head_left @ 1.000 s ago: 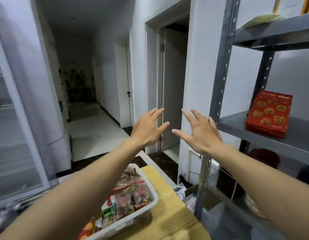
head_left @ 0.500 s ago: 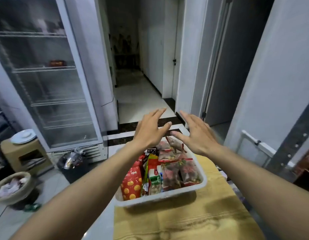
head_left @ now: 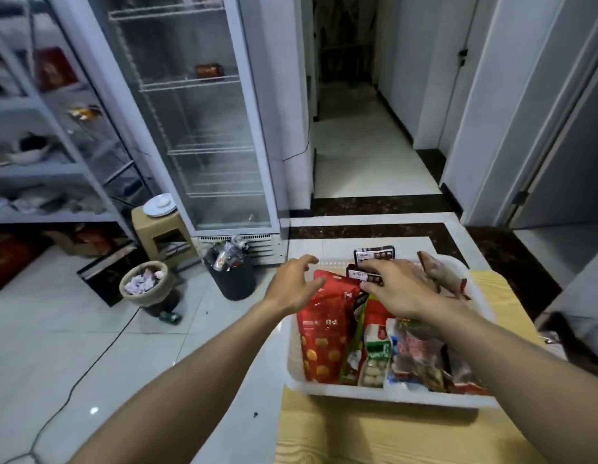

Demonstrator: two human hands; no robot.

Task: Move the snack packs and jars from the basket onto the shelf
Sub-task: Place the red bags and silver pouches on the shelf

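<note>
While glossy packs [head_left: 324, 333] fill the white basket [head_left: 391, 395], both hands hover open-fingered.

A light wood-grain table top [head_left: 374, 440] carries one white plastic basket [head_left: 391, 395], packed with snack packs. The basket sits toward the far left corner, its left side reaching the table's left edge. The near part of the surface and a strip along the right edge are bare wood. The table stands on a glossy white tiled floor [head_left: 90, 329].
</note>
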